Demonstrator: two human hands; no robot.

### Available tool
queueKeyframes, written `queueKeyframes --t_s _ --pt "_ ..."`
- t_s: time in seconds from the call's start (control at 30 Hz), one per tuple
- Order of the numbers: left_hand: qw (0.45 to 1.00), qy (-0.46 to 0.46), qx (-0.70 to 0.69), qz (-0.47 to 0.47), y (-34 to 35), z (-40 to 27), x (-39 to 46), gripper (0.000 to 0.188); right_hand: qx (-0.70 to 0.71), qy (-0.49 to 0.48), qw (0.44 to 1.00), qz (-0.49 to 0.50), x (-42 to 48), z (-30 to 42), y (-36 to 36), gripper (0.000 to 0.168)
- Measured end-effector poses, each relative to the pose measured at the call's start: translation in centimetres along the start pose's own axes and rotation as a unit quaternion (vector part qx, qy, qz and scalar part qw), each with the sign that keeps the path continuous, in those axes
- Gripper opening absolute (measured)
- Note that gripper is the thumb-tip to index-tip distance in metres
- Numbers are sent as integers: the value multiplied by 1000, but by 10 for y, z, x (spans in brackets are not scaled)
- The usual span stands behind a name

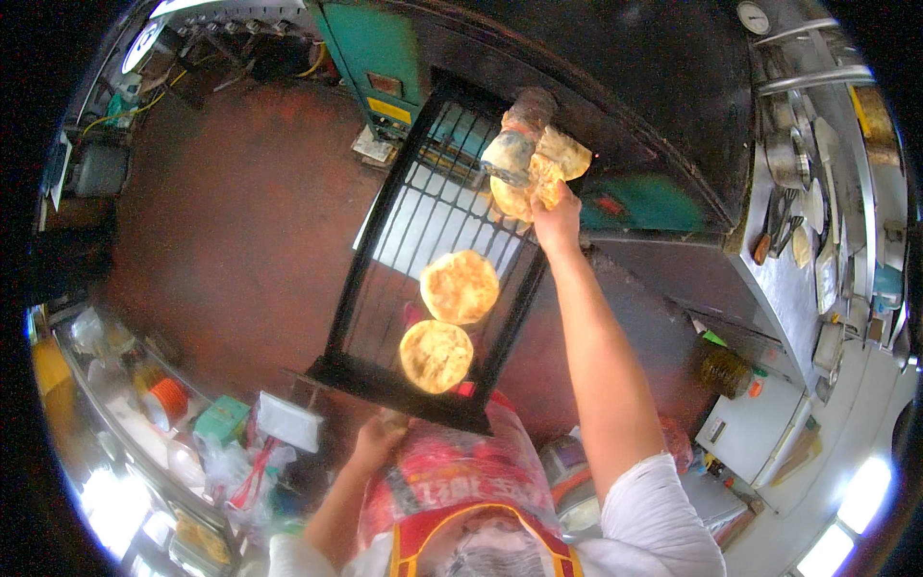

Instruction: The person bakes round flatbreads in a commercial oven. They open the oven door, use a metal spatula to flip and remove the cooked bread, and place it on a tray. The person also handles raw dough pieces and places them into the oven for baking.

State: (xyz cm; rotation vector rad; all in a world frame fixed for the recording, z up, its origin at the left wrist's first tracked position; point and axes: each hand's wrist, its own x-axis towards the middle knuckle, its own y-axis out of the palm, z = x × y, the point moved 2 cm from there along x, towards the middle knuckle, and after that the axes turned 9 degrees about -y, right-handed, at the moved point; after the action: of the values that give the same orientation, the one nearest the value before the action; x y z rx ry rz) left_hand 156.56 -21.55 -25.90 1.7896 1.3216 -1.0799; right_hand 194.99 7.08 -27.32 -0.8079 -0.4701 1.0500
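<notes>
A black metal rack [353, 288] extends from the oven [634, 79] towards me. Two round, browned flatbreads lie on its near half, a farther one [459, 287] and a nearer one [436, 357]. My right hand [559, 214] reaches to the rack's far end, its fingers closed on a pale, browned flatbread piece [546, 174]. Other bread sits beneath and beside that piece. Touching this cluster is a grey-brown, cloth-like bundle [525, 126]; what it is cannot be made out. My left hand [382, 436] is by the rack's near edge, fingers partly hidden and blurred.
Green oven panels [371, 54] flank the rack. A steel counter [782, 288] on the right carries pots and utensils. To the left, a shelf holds an orange spool [166, 404], a green box [222, 420] and plastic bags. Red-brown floor [231, 238] shows beyond the rack.
</notes>
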Motion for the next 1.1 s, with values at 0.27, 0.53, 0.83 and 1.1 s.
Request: queueKeyframes --t_s 0.27,0.53,0.83,1.1 --pt "998 22 63 9 0 -23 16 28 233 132 957 111 -50 10 -8 38" --pt "997 54 46 21 35 -114 73 21 185 80 979 24 -162 -18 -80 40" --pt "985 150 86 -1 60 -217 166 25 88 339 936 -19 -335 -84 -165 41" --pt "954 64 -246 157 92 -321 251 40 -39 157 983 -83 -251 -79 -227 36"
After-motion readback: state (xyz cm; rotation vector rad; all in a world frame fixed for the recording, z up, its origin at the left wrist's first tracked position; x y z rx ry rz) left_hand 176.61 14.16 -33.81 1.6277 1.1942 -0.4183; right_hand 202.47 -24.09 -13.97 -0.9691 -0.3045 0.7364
